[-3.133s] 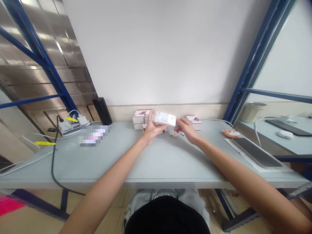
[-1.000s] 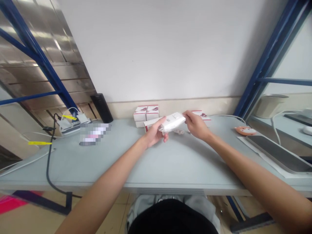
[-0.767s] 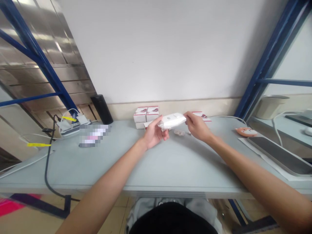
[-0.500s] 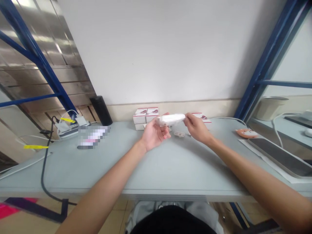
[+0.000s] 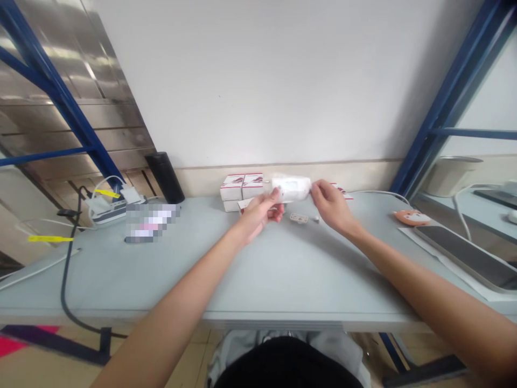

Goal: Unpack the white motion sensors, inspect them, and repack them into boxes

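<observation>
Above the desk, in the head view, a white oblong plastic device with rounded ends is held up and slightly blurred. My left hand grips its left end, thumb on the near face and fingers behind. At the other end, the pinched fingertips of my right hand meet its edge; whether a small piece is between them is hidden. Below lie a flat white plastic plate with cut-outs and a small white part. White boxes with red trim are stacked behind my left hand.
On the left are a power strip with plugs, a black cylinder and a pixelated item. On the right, an orange-and-white object lies near a dark grey slab on white paper. A wall closes off the back.
The white device has turned from nearly edge-on to show its broad face. My left thumb has come round onto that face. The small white part under my right hand now shows.
</observation>
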